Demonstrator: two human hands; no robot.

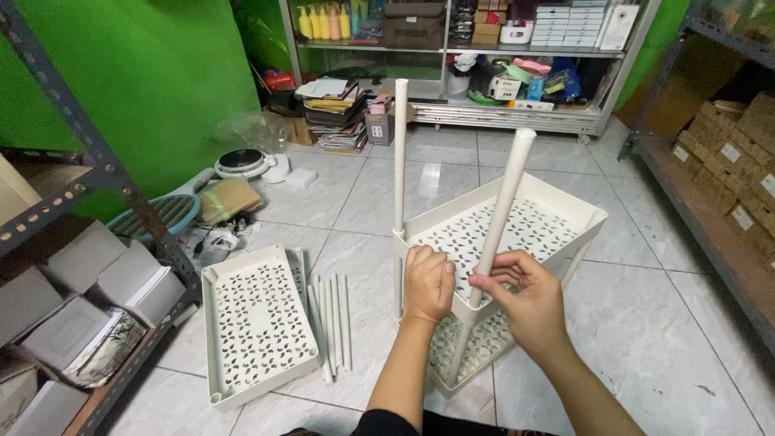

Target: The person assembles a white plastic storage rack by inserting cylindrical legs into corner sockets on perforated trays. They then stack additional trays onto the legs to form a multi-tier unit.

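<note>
The left hand (428, 282) is pressing down closed on the front rim of the upper perforated tray (517, 222), which is sitting on the tiled floor (646, 323) above a lower tray (476, 347). The right hand (529, 299) is pinching a white tube (500, 214) between thumb and fingers, low on its shaft near the corner socket. The plastic looks light, stiff and smooth, so holding close to the joint seems wise. A spare tray (257, 323) and loose tubes (331, 319) are lying to the left
</note>
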